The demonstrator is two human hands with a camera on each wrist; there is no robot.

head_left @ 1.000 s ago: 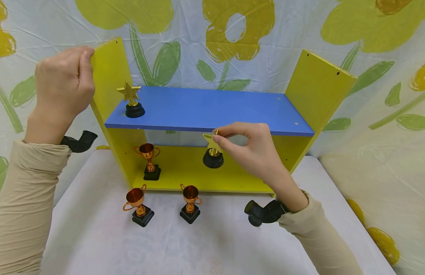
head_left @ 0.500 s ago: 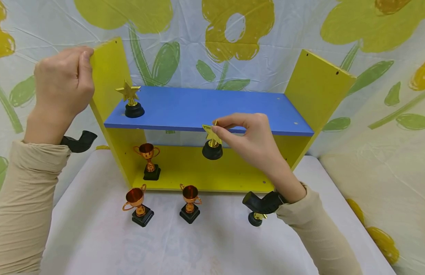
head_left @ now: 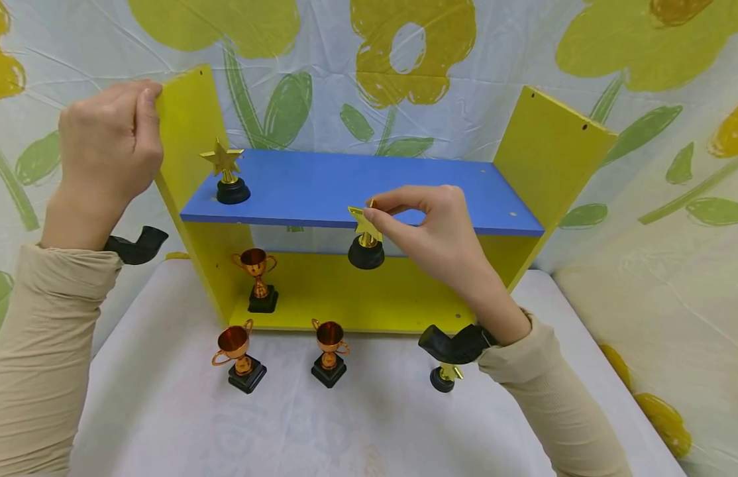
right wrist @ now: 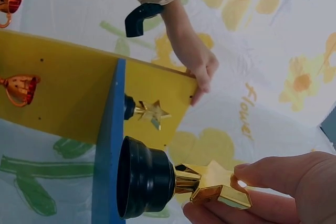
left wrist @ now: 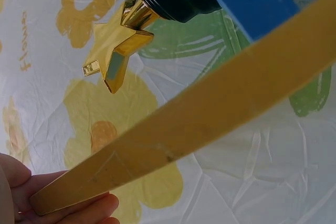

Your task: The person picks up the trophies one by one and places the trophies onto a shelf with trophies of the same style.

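My right hand (head_left: 434, 228) pinches a gold star trophy (head_left: 366, 238) by its star, thumb on one side and fingers on the other. Its round black base overlaps the front edge of the blue shelf board (head_left: 345, 185) in the head view. My left hand (head_left: 112, 139) grips the top corner of the yellow left side panel (left wrist: 157, 150), fingers wrapped round its edge in the left wrist view. Another star trophy (head_left: 228, 175) stands upright at the blue board's left end. A copper cup trophy (head_left: 260, 278) stands on the yellow lower shelf (head_left: 357, 298), at the left.
Two copper cups, a left one (head_left: 240, 358) and a right one (head_left: 329, 354), stand on the white table cloth (head_left: 321, 437) before the shelf. Another star trophy (head_left: 443, 377) sits there, partly hidden under the right wrist camera (head_left: 452, 343). The right side panel (head_left: 554, 146) rises above the blue board.
My right hand has lifted the star trophy from before the lower shelf up to the blue board's front edge. The left hand keeps its grip on the panel.
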